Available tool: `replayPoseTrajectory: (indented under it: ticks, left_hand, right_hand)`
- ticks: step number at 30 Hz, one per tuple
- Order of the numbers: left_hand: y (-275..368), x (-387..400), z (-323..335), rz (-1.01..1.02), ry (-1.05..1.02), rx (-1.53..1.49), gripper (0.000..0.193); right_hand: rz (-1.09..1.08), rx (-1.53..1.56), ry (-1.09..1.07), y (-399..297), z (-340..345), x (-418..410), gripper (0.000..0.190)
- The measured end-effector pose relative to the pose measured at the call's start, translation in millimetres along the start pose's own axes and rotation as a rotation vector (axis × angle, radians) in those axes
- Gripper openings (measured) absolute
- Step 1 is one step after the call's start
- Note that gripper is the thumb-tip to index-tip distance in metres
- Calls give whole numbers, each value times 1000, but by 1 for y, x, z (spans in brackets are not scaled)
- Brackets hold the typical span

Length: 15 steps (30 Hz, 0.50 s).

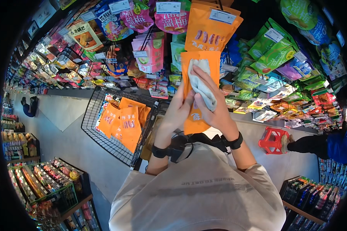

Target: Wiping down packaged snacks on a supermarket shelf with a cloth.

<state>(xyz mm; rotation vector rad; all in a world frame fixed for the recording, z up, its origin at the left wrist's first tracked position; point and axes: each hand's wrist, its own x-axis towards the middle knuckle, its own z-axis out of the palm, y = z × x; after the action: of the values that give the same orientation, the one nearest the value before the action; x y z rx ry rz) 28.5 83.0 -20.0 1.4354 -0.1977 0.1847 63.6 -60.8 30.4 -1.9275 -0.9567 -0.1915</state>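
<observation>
An orange snack pouch [201, 55] is held upright in front of my chest, just below a row of hanging bags. My left hand [177, 108] grips its left side. Under my right hand [215, 106] a folded white cloth [199, 80] lies against the pouch's face, held between palm and pouch. The cloth and my fingers cover much of the pouch's print. Directly above, a similar orange pouch [209, 31] hangs on the rack behind a price tag [222, 16]. More orange pouches [130, 124] lie in a black wire shopping cart [104, 144] at my left.
Hooks of bagged snacks [147, 52] fill the rack ahead, with green bags [274, 52] on the right. A person in blue [342, 145] is at the right, one shoe at a red plastic stool [273, 140]. Another person [30, 106] is far left. Display shelves [75, 206] stand behind me.
</observation>
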Motion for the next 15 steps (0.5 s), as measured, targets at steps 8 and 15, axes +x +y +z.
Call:
replayPoseTrajectory:
  ticks: [8,15]
  left_hand:
    - [2,-1,26,-138,-40,-184,49]
    - [4,1,46,-86,-8,-217,44]
  right_hand:
    - [14,105,76,0,-12,1,50]
    - [246,97,434,50,-37,-12,50]
